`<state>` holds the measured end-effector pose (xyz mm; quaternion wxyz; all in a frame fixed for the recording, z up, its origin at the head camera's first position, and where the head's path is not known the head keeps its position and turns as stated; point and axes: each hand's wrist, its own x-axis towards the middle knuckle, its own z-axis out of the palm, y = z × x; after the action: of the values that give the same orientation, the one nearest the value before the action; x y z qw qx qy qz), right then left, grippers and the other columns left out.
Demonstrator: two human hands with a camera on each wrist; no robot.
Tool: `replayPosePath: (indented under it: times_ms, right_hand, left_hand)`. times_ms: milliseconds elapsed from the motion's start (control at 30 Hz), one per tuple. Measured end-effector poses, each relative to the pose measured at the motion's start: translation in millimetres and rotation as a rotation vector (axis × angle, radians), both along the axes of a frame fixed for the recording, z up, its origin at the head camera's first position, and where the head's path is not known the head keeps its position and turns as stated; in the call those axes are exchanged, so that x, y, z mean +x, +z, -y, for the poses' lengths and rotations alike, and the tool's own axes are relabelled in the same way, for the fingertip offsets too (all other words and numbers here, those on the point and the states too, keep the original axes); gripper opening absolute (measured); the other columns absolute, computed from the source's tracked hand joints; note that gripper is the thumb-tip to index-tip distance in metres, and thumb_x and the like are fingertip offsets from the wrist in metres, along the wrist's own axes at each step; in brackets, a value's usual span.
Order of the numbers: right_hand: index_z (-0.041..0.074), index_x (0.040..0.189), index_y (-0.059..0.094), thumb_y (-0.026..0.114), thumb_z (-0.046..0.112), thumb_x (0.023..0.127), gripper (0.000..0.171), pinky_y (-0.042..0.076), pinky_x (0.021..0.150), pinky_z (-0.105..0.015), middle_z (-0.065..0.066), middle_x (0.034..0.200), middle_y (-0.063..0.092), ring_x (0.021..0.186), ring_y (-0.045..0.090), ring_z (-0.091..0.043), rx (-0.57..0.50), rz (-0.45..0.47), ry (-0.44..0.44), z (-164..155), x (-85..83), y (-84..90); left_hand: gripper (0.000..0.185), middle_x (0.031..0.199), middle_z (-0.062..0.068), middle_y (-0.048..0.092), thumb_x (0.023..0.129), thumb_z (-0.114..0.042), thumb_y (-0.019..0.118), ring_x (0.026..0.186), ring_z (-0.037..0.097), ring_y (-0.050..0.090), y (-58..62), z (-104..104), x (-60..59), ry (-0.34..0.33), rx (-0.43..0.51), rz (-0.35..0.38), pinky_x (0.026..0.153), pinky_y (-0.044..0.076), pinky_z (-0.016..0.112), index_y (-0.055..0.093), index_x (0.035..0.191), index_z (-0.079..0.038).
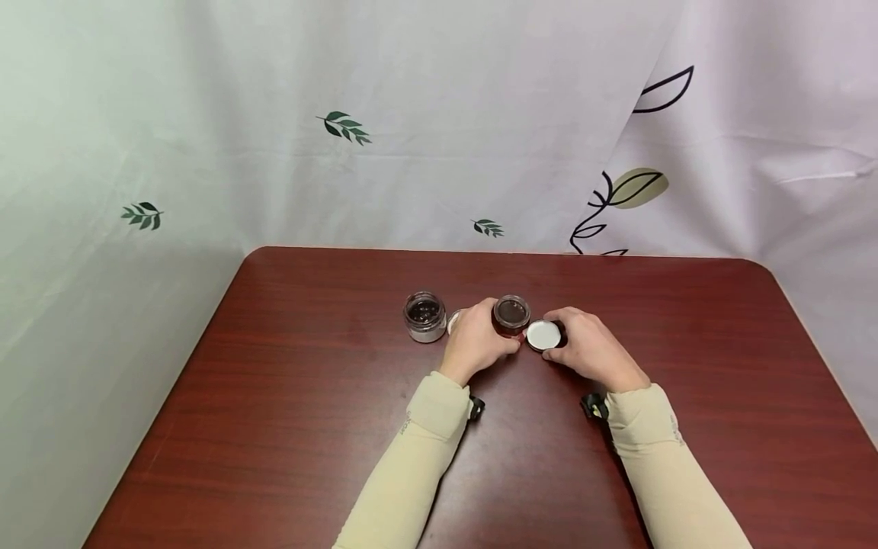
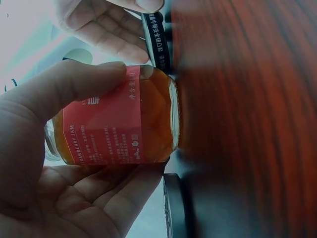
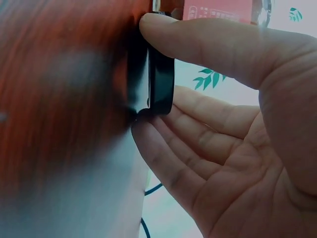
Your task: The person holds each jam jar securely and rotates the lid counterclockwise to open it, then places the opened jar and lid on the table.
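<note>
A small open jam jar with a red label stands on the dark red table. My left hand grips it, thumb on one side and fingers on the other. Just right of it lies a black-rimmed lid, white side up. My right hand pinches this lid by its rim between thumb and fingers, flat on the tabletop. In the left wrist view the same lid shows beside the jar's base.
A second open glass jar with dark contents stands to the left. Another lid lies between it and my left hand, mostly hidden. A leaf-print white curtain hangs behind the table's far edge.
</note>
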<state>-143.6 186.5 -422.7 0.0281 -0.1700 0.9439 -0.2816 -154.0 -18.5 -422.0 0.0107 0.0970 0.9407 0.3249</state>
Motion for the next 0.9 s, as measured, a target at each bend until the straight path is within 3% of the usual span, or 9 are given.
replayPosePath:
  times_ms: [467,900]
  right_hand:
    - [-0.008,0.119,0.065,0.084,0.003,0.073,0.051,0.049,0.089,-0.049,-0.022,0.116,0.067,0.105,0.062,-0.036,0.003,-0.031,0.009,-1.3,-1.0,-3.5]
    - [-0.006,0.123,0.064,0.086,0.002,0.072,0.057,0.053,0.081,-0.046,-0.02,0.113,0.067,0.095,0.067,-0.03,-0.047,0.046,-0.016,-4.8,-2.8,-5.5]
  left_hand:
    - [0.054,0.104,-0.001,0.073,0.07,-0.027,0.087,0.097,0.021,0.068,0.5,1.7,-0.5,-0.004,0.009,0.005,0.085,0.052,0.036,0.068,0.118,-0.012]
    - [0.059,0.108,0.0,0.073,0.069,-0.026,0.088,0.102,0.023,0.067,0.2,1.9,-0.7,-0.011,0.004,0.02,0.09,0.051,0.036,0.067,0.122,-0.01]
